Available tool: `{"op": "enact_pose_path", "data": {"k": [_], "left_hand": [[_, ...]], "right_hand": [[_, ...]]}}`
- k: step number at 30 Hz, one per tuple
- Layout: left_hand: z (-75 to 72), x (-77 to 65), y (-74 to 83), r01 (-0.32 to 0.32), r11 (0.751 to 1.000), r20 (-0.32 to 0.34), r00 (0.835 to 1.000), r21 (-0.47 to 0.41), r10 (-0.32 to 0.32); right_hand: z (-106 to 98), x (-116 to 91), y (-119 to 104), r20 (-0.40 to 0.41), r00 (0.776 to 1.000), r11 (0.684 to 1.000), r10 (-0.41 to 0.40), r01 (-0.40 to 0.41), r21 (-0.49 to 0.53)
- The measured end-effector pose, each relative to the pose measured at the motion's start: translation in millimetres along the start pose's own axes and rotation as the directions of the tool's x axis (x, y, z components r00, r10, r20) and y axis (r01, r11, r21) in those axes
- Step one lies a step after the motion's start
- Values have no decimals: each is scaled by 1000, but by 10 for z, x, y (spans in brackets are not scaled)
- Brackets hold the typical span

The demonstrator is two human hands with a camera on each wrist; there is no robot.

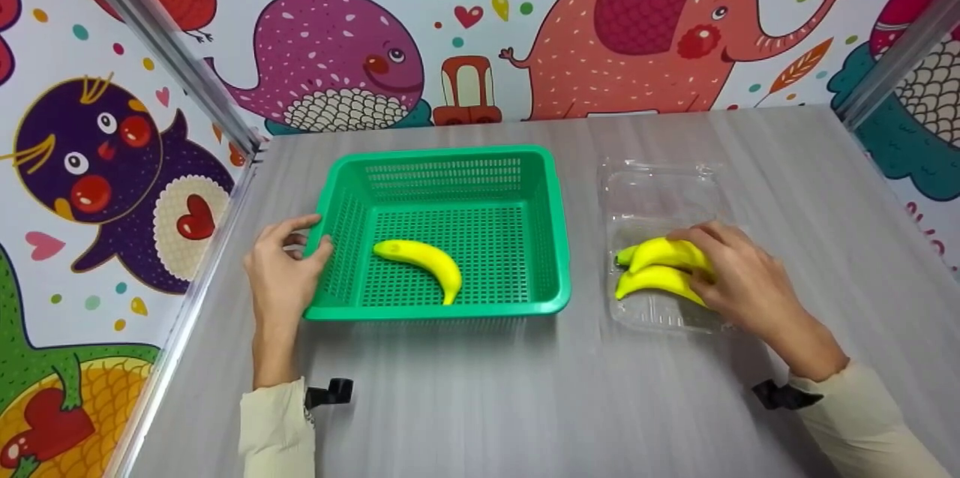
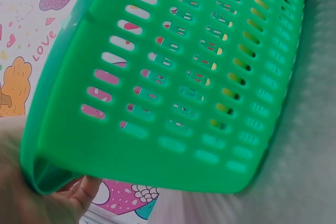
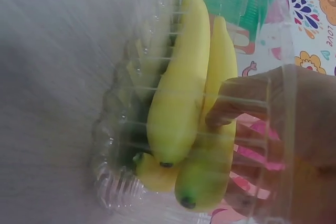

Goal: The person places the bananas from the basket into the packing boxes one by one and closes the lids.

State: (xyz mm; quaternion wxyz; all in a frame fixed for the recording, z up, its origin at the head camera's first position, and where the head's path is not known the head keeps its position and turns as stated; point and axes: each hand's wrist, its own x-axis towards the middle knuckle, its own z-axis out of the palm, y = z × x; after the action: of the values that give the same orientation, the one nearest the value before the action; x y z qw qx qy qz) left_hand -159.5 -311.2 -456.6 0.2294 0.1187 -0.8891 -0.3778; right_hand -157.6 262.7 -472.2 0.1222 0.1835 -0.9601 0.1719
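Note:
A green plastic basket holds one yellow banana on its slotted floor. My left hand grips the basket's left rim, and the left wrist view shows thumb and fingers around that rim. To the right, a clear plastic container has yellow bananas with greenish tips in it. With thumb and fingers my right hand pinches the upper banana, while another banana lies right beside it. Part of a third banana shows underneath in the right wrist view, seen through the container's wall.
Basket and container stand side by side on a grey wood-grain table, with a strip of tabletop between them. Panels printed with cartoon animals rise behind and at both sides, joined by metal corner posts.

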Motion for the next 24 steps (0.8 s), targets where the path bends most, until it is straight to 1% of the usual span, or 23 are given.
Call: {"op": "enact_pose_path", "data": {"k": [11,24], "left_hand": [[2,-13,0,-10,1000,-8,1000,10,10],[-1,-7,-7,-15,1000,-7,1000,-7,15]], "right_hand": [[17,13,13,-18,1000,1000,7,-7,-2],[6,14,-11,-50,999,1000,-18,18,-1]]}}
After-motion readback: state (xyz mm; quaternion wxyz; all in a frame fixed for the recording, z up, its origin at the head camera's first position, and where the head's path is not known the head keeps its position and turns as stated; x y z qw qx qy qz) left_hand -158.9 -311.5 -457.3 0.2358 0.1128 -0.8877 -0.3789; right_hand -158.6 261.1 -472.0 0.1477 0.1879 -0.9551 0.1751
